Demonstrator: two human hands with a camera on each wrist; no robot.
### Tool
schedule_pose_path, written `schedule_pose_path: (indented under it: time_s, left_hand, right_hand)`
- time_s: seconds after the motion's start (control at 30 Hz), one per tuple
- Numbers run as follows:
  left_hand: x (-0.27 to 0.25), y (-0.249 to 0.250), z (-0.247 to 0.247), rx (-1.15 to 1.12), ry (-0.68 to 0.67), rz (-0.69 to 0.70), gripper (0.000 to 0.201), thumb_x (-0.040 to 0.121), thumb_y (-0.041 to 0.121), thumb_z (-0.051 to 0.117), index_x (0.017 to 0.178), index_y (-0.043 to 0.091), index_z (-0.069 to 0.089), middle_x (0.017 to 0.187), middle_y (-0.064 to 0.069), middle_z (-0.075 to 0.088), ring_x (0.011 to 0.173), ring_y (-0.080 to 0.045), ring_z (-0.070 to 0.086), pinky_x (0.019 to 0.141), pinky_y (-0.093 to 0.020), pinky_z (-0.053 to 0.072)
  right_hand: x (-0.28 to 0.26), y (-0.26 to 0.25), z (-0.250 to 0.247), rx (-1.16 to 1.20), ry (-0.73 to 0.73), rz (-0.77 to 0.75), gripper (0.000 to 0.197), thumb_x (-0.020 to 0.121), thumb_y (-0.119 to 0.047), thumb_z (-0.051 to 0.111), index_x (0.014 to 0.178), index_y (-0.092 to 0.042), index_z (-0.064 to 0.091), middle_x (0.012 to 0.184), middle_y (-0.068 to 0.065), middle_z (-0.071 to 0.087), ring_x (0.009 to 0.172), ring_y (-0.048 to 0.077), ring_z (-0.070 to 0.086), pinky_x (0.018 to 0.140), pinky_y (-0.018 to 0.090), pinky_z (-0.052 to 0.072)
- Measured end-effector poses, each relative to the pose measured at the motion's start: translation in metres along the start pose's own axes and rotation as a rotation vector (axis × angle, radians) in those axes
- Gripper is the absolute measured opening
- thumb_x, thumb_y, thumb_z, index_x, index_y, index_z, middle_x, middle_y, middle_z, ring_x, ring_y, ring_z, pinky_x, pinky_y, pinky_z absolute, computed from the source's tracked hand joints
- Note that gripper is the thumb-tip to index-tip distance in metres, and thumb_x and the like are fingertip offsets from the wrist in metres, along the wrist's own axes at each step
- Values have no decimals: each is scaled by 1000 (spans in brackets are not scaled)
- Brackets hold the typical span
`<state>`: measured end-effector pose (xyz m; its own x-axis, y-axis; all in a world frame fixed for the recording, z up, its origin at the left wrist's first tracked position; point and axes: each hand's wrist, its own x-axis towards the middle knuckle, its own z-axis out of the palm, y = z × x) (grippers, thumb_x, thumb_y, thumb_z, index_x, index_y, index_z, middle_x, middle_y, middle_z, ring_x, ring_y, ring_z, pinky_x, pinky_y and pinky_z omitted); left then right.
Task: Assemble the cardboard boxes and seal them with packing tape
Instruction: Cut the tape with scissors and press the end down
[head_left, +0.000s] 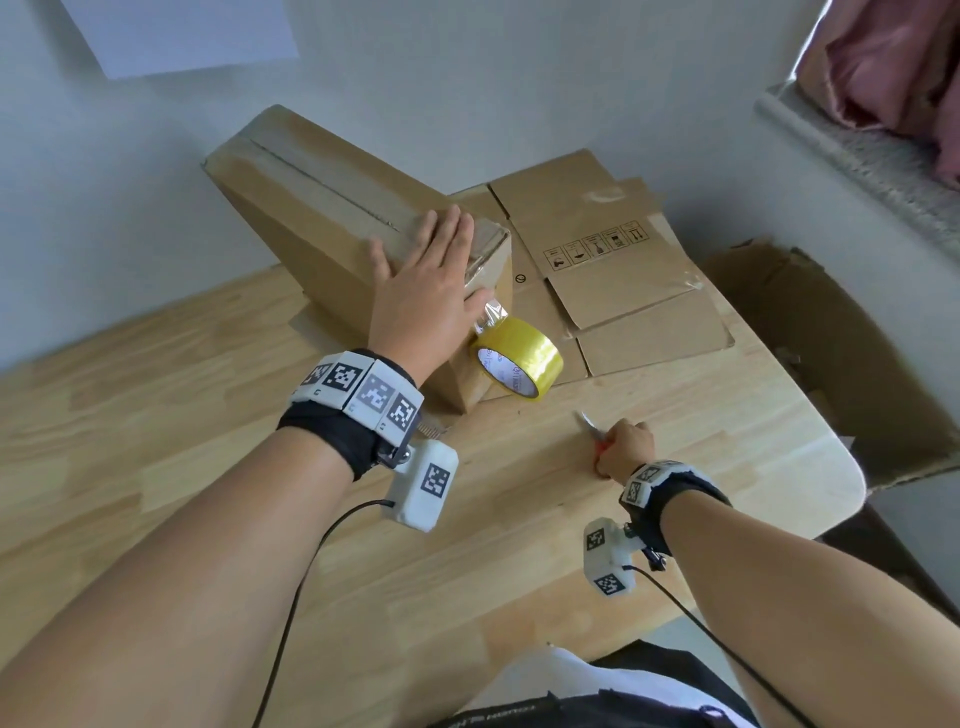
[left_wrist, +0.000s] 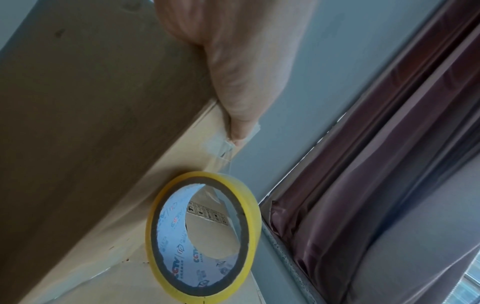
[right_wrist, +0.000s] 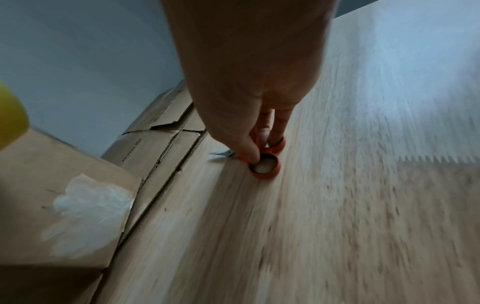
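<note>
Forearms: two bare forearms reach over a pale wood-grain table (head_left: 208, 467), each wrist wearing a black band with white blocks printed in black-and-white square codes.
Right hand: the right hand (head_left: 626, 448) rests low on the table at near right, fingers curled round the orange loop handles of one pair of scissors (right_wrist: 265, 165); the blades point far-left.
Left hand: the left hand (head_left: 423, 296) lies flat with fingers straight and spread on the taped top of the one assembled brown cardboard box (head_left: 332, 223), at its near-right end.
Box: it stands left of centre, its top seam running away from the camera under clear tape.
Tape: one yellow roll of packing tape (head_left: 519, 358) hangs at the box's near-right end by a clear strip; the white core lining reads "CCTV" in blue and red.
Flat stock: flattened brown cardboard sheets (head_left: 623, 270), corrugated edges showing, lie right of the box; a row of five black handling symbols is printed on top.
Far right: another brown cardboard piece (head_left: 810, 353) stands beyond the table's edge.
</note>
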<state>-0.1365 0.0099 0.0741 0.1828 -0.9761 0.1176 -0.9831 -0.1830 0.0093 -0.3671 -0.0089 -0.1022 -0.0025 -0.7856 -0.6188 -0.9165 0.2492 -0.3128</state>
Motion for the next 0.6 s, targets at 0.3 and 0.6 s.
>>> schedule_pose_path:
  time_s: [0.3, 0.6]
  left_hand:
    - [-7, 0, -3, 5, -9, -6, 70, 97, 52, 35, 153, 19, 7, 160, 6, 3, 147, -10, 0, 113, -59, 2]
    - [-5, -1, -8, 6, -5, 15, 70, 97, 52, 33, 153, 20, 6, 160, 6, 2, 147, -10, 0, 113, -59, 1]
  right_hand:
    - [-2, 15, 3, -44, 65, 21, 30, 88, -12, 59, 115, 0, 53, 125, 18, 42, 111, 34, 49, 96, 41, 44]
    - [2, 30, -15, 194, 124, 37, 25, 94, -18, 52, 117, -9, 55, 110, 14, 65, 93, 29, 63, 72, 35, 50]
